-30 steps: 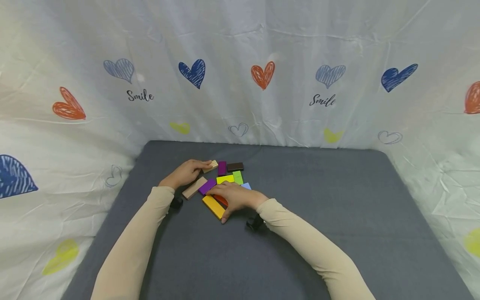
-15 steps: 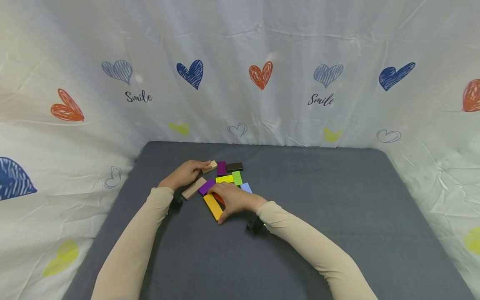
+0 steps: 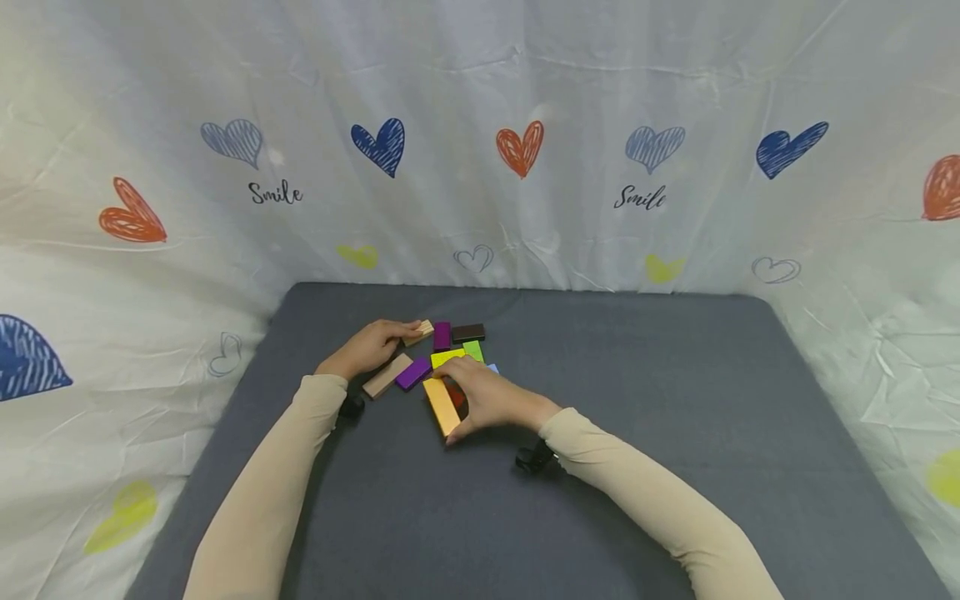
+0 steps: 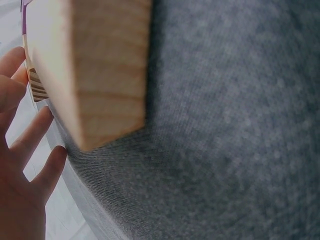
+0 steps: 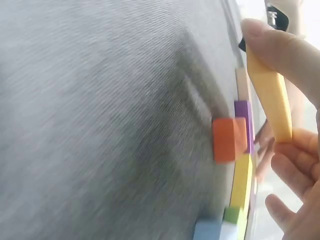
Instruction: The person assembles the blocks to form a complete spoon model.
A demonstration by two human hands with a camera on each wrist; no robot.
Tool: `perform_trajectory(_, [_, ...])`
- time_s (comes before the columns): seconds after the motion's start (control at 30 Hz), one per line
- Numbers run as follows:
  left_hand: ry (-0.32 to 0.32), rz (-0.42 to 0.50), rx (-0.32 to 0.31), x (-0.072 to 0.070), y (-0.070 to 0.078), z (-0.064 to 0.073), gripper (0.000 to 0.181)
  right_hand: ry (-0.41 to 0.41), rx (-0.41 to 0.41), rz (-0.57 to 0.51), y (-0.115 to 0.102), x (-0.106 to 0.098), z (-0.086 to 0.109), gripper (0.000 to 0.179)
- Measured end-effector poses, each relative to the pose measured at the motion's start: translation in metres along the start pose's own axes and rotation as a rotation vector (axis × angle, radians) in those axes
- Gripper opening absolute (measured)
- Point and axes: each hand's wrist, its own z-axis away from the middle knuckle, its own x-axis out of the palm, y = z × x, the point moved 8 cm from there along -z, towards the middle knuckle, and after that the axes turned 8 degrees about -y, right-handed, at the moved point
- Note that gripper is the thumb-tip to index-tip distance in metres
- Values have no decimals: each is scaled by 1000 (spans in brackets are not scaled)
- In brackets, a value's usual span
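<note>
My right hand (image 3: 497, 402) pinches an orange-yellow block (image 3: 442, 408) by its two ends, thumb nearest me; the right wrist view shows the block (image 5: 270, 95) raised off the cloth. Just behind it, partly covered by the hand, is a red-orange block (image 5: 225, 140). At the back left, my left hand (image 3: 366, 348) holds a plain wooden block (image 3: 426, 328) between thumb and fingertips, its other fingers spread in the left wrist view. A tan block (image 3: 387, 377) lies below this hand, looming large in the left wrist view. A purple block (image 3: 414, 374) sits beside it.
Around the hands lie a yellow block (image 3: 446, 358), a green block (image 3: 473, 350), a partly hidden blue block (image 3: 492, 368), a second purple block (image 3: 442, 336) and a dark brown block (image 3: 468, 332). Grey cloth (image 3: 637, 417) covers the table; a heart-printed curtain (image 3: 570, 200) surrounds it.
The right hand has picked up the orange-yellow block and shifted right with it, away from the front purple block. The left hand stays on the wooden block.
</note>
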Motion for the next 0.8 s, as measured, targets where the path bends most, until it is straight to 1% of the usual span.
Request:
perform_trajectory(0.13, [-6,-2,-13,1,-3,0,44,26,46,-10,12,-4,20,98])
perform_trajectory(0.27, [-10,-5,-28,3,-6,-1,44,54,108,-32,28,-9,45,99])
perform_trajectory(0.6, [-3,-2,-9,2,-5,-1,44,132,240,-38,74,-17,114,99])
perform_trajectory(0.8, [1,-4,-6,2,-4,-1,43,193,286,-79,97,-24,148,98])
